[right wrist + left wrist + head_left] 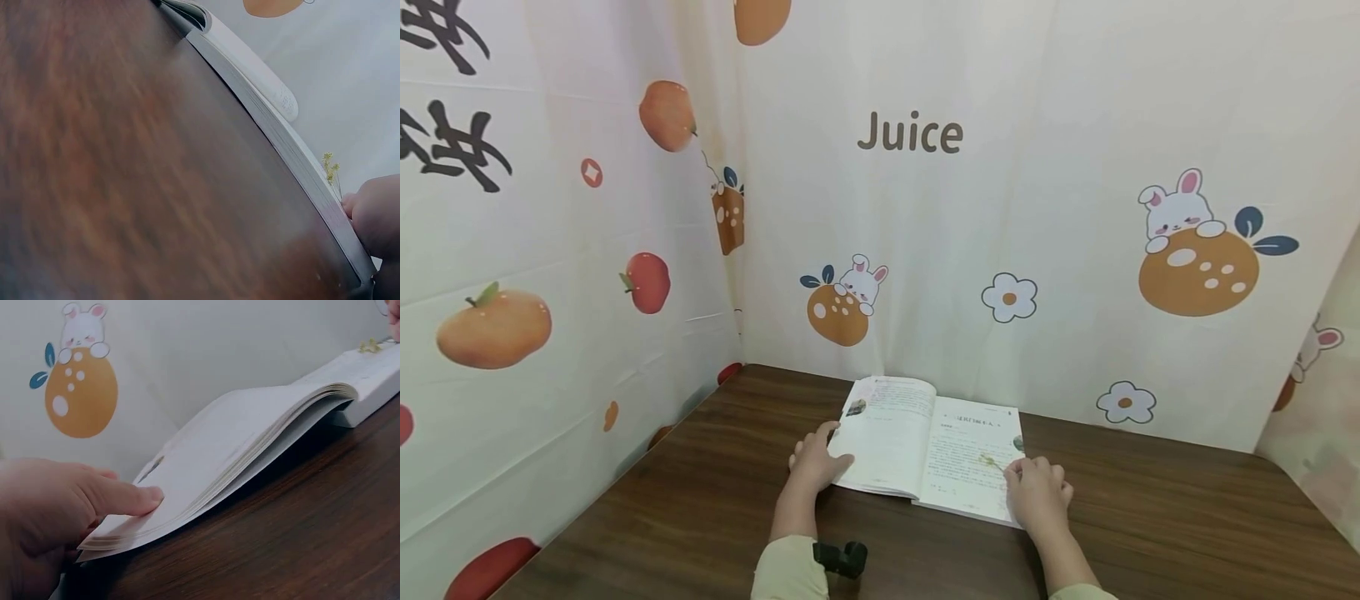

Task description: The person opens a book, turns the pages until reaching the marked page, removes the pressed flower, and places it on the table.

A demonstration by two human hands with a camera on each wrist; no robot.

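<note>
An open book (887, 446) lies on the dark wooden table, its printed pages facing up. At its left edge my left hand (815, 458) grips the left-hand pages, with the thumb (140, 500) on top and the other fingers partly hidden beneath. Those pages arch up from the spine in the left wrist view. My right hand (1040, 492) is at the right edge of the book and pinches the thin stem of a small yellow flower sprig (330, 167). The blossoms (987, 460) lie over the right-hand page; whether they touch the paper I cannot tell.
The brown table (1150, 517) extends to both sides of the book. Behind it hangs a pale curtain (940, 217) printed with fruit, rabbits and flowers. A black strap mount (842, 558) sits on the left wrist.
</note>
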